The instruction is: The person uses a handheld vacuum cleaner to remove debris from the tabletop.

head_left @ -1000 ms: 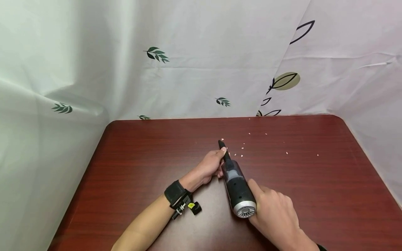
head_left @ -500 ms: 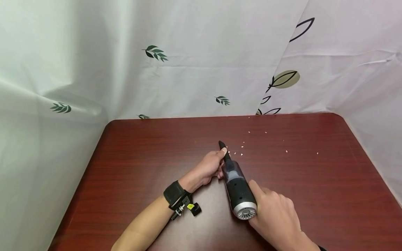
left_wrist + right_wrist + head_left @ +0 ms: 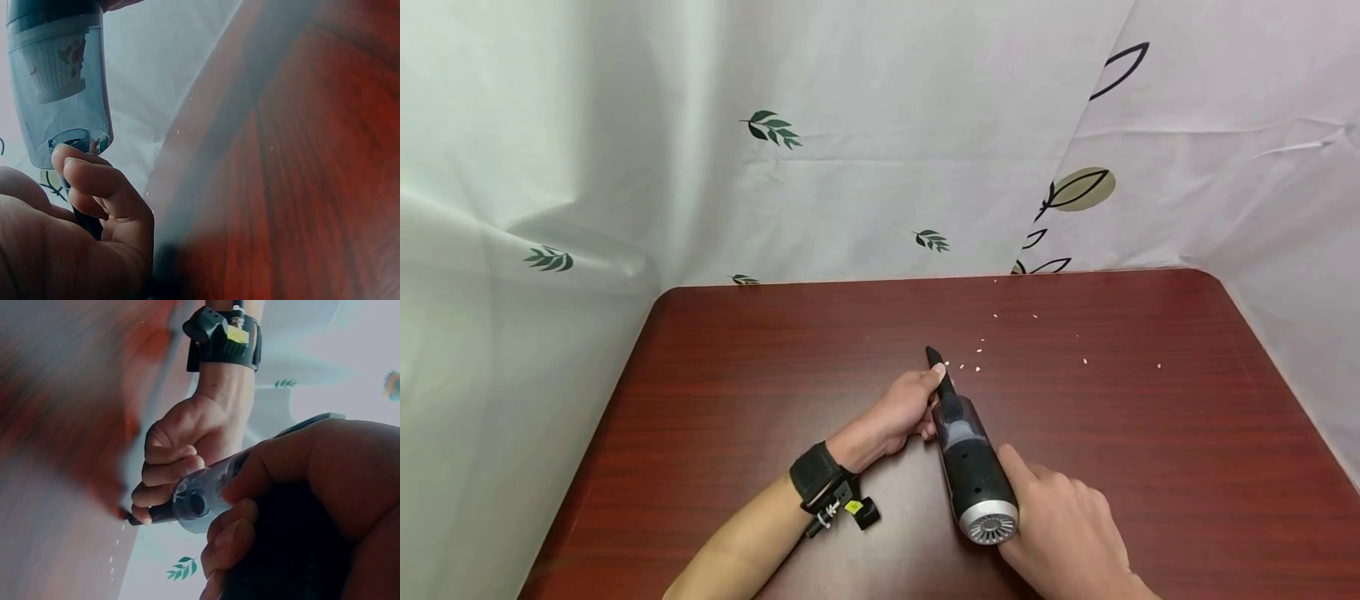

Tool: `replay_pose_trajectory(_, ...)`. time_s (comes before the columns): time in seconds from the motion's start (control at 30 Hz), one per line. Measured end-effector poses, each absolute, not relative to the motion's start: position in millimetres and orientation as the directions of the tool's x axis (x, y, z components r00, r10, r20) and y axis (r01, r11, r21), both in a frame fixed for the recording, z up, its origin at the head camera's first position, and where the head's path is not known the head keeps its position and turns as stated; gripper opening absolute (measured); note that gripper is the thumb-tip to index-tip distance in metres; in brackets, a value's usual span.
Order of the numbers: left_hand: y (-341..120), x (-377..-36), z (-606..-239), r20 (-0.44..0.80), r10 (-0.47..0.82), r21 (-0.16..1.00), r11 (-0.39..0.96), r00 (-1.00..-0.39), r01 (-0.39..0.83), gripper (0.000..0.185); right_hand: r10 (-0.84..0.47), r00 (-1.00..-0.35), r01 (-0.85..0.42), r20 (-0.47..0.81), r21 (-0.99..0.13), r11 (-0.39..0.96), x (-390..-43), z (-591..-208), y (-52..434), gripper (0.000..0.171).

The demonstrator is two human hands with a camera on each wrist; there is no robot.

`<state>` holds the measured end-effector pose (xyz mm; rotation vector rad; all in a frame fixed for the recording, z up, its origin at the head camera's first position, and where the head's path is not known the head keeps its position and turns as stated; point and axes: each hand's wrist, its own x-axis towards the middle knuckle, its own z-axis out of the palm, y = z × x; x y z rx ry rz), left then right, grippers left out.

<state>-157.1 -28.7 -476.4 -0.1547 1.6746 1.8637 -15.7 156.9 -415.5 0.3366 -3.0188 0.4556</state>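
A black handheld vacuum cleaner with a silver vented end and a clear dust cup is held over the table. My right hand grips its body near the vented end. Further forward, my left hand pinches the slim black nozzle between thumb and curled fingers. In the left wrist view a white pleated filter shows inside the cup, with small reddish bits on it. Several pale crumbs lie on the table just right of the nozzle tip.
The dark red wooden table has rounded far corners. More pale specks are scattered toward its right and far side. A white curtain with leaf prints hangs behind and at both sides. A black camera strap circles the left wrist.
The vacuum cleaner and both hands have drawn slightly back toward the person. A crumb seen by the nozzle tip one second ago no longer shows. Both hands keep their hold.
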Motion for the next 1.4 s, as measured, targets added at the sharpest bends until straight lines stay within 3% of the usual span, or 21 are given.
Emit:
replay_pose_trajectory(0.2, -28, -150, -474, -0.474, 0.404, 0.854, -0.007, -0.783, -0.520, 0.043, -0.201, -0.979, -0.203, 0.038, -0.285, 0.937, -9, -413, 161, 0.040)
replay_pose_trajectory(0.5, -24, -142, -472, -0.470, 0.429, 0.857, 0.011, -0.771, -0.516, 0.047, -0.202, -0.977, -0.212, 0.067, -0.296, 0.931, 0, -417, 170, 0.049)
replay_pose_trajectory(0.73, -17, -137, -472, -0.480, 0.434, 0.850, 0.016, -0.762, -0.526, 0.040, -0.173, -0.979, -0.133, -0.111, -0.299, 0.945, 1, -419, 176, 0.053)
replay_pose_trajectory(0.97, -6, -133, -473, -0.480, 0.444, 0.848, 0.017, -0.756, -0.529, 0.045, -0.142, -0.955, -0.059, -0.260, -0.303, 0.951, 0, -419, 187, 0.064)
replay_pose_trajectory(1.23, 9, -128, -473, -0.474, 0.466, 0.851, 0.027, -0.747, -0.524, 0.039, -0.092, -0.924, 0.026, -0.371, -0.301, 0.953, 5, -421, 206, 0.081)
replay_pose_trajectory(1.4, 17, -126, -472, -0.470, 0.486, 0.850, 0.022, -0.737, -0.527, 0.037, -0.086, -0.907, 0.037, -0.413, -0.281, 0.959, 5, -423, 218, 0.083)
